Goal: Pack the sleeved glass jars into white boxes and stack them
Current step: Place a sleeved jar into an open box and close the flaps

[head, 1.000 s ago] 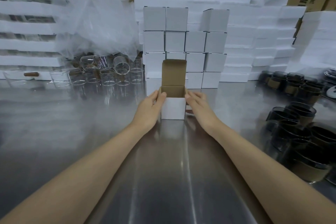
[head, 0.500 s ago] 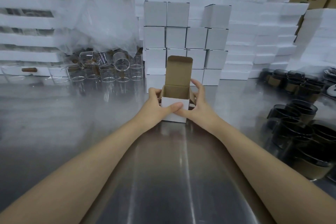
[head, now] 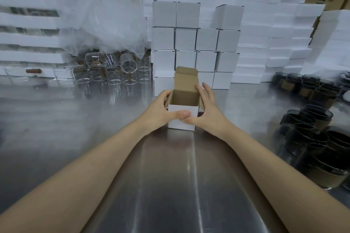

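Note:
A small white box [head: 181, 118] with a brown inside stands open on the steel table, its lid flap upright at the back. My left hand [head: 161, 110] grips its left side, thumb across the white front. On the other side my right hand [head: 206, 108] holds the box, thumb on the front and fingers reaching up by the lid flap. The box looks empty inside. Dark glass jars with brown sleeves [head: 310, 142] stand in a group at the right. A stack of closed white boxes [head: 197, 43] rises just behind the open box.
Clear glass jars [head: 113, 73] and crumpled plastic film [head: 106, 19] sit at the back left. White foam trays [head: 265, 39] are piled at the back and on both sides, with brown cartons behind. The steel table [head: 170, 176] stretches toward me between my arms.
Both hands went from flat against the box sides to gripping it with thumbs on the front. The box shifted slightly toward me, and my right fingers rose to the lid flap.

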A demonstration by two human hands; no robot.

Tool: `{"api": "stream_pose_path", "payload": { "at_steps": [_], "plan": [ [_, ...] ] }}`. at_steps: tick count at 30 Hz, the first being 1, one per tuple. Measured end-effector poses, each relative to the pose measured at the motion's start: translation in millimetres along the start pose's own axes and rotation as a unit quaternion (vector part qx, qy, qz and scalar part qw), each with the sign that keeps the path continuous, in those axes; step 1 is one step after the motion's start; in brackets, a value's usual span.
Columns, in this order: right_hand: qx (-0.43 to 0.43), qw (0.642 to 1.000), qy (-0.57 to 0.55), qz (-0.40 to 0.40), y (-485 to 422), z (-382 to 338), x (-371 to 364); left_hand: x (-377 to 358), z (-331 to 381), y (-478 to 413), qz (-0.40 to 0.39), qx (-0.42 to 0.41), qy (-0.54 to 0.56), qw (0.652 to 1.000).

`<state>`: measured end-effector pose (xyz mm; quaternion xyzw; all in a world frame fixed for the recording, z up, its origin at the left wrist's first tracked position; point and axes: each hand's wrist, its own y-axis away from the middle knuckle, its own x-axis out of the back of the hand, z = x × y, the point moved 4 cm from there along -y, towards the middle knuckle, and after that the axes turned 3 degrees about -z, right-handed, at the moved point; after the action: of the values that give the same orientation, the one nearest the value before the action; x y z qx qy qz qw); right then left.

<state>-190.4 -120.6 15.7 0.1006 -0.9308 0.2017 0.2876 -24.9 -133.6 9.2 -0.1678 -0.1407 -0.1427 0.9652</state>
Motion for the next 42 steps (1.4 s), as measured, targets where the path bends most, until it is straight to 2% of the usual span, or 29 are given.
{"api": "stream_pose_path", "payload": {
  "at_steps": [5, 10, 21, 25, 29, 30, 31, 33, 34, 35, 36, 38, 42],
  "plan": [
    [-0.003, 0.998, -0.063, 0.002, 2, -1, 1, 0, 5, 0, 0.018, -0.031, -0.023, 0.999],
    [-0.033, 0.997, -0.071, -0.002, 1, 6, 0, -2, -1, 4, 0.017, 0.021, -0.058, 0.998],
    [-0.042, 0.996, -0.084, 0.011, -3, 13, 3, -4, -7, 0, 0.031, 0.054, -0.100, 0.993],
    [-0.043, 0.996, -0.082, 0.018, -4, 11, 5, -2, 3, 4, 0.054, 0.034, -0.171, 0.983],
    [-0.058, 0.996, -0.057, 0.028, -6, 17, 5, -5, 6, 11, 0.087, 0.074, -0.310, 0.944],
    [-0.063, 0.996, -0.057, 0.038, -8, 18, 7, -5, 10, 12, 0.115, 0.069, -0.360, 0.923],
    [-0.066, 0.995, -0.053, 0.046, -7, 17, 7, -7, 18, 14, 0.149, 0.030, -0.416, 0.897],
    [-0.076, 0.995, -0.031, 0.058, -5, 12, 5, -21, 45, 21, 0.180, -0.158, -0.446, 0.862],
    [-0.068, 0.995, -0.016, 0.067, -5, 13, 6, -36, 57, 25, 0.153, -0.251, -0.401, 0.867],
    [-0.050, 0.996, 0.003, 0.073, -4, 18, 6, -57, 65, 30, 0.088, -0.308, -0.338, 0.885],
    [-0.041, 0.996, 0.010, 0.083, -3, 22, 6, -83, 69, 35, 0.002, -0.328, -0.286, 0.900],
    [-0.071, 0.995, -0.017, 0.060, 0, 17, 5, -131, 76, 40, -0.134, -0.302, -0.249, 0.911],
    [-0.047, 0.994, -0.032, 0.095, -8, 10, 8, -174, 98, 8, -0.157, -0.199, -0.251, 0.934]
  ]
}}
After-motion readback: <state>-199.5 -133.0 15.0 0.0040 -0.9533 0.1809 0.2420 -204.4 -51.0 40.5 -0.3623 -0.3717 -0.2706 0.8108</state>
